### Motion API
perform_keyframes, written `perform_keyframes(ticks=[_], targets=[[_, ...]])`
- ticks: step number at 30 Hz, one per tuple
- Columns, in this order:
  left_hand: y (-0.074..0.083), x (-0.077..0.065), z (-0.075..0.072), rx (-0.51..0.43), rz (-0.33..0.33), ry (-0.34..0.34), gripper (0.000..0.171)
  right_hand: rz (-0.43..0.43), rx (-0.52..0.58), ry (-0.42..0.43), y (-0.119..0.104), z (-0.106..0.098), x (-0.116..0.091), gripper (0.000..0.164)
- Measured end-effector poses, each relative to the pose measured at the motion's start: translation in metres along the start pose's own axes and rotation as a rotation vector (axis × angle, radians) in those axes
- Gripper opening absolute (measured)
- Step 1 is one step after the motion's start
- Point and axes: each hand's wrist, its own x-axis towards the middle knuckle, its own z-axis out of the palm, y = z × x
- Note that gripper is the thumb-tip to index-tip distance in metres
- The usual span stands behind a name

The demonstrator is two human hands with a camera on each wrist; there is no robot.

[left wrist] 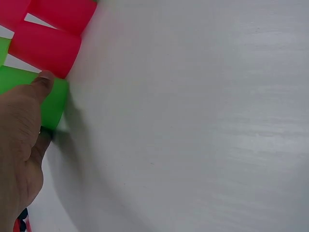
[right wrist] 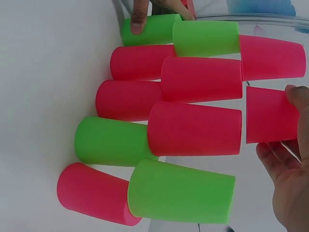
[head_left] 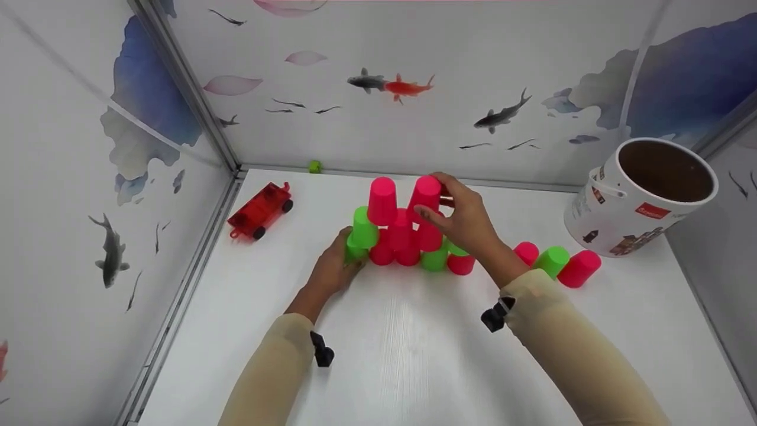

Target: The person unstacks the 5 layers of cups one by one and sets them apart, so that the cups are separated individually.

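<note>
Pink and green cups stand upside down in a stacked wall. My right hand [head_left: 464,219] holds a pink cup [right wrist: 270,116] between thumb and fingers at the third level; a thin gap shows between its rim and the cups below. Beside it, another pink cup [head_left: 382,201] rests on the second level. That level has a green cup [head_left: 365,228] at its left end and another green cup [right wrist: 183,191] at its right. My left hand [head_left: 332,265] grips the bottom row's leftmost green cup [left wrist: 55,104], thumb on the near side.
Right of the wall are a loose pink cup [head_left: 526,253], a green cup [head_left: 553,261] and another pink cup [head_left: 579,269]. A white bucket [head_left: 627,207] stands at the back right. A red toy wagon [head_left: 261,212] and a small green piece [head_left: 314,167] are at the back left.
</note>
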Motion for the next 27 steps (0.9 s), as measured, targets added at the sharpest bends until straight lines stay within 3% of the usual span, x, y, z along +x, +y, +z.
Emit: perform_keyframes(ticks=[7, 15, 20, 27], targets=[[-0.001, 0.000, -0.001, -0.010, -0.006, -0.005, 0.081, -0.036, -0.026, 0.053, 0.003, -0.025, -0.013, 0.072], [-0.002, -0.001, -0.001, 0.003, -0.002, -0.004, 0.083, -0.054, -0.132, 0.105, 0.020, -0.065, -0.037, 0.075], [-0.002, -0.002, -0.001, 0.017, 0.026, 0.001, 0.082, -0.026, -0.178, 0.132, 0.038, -0.087, -0.061, 0.076], [-0.001, 0.000, 0.001, 0.014, 0.006, -0.006, 0.082, 0.045, -0.207, 0.164, 0.067, -0.108, -0.104, 0.080]])
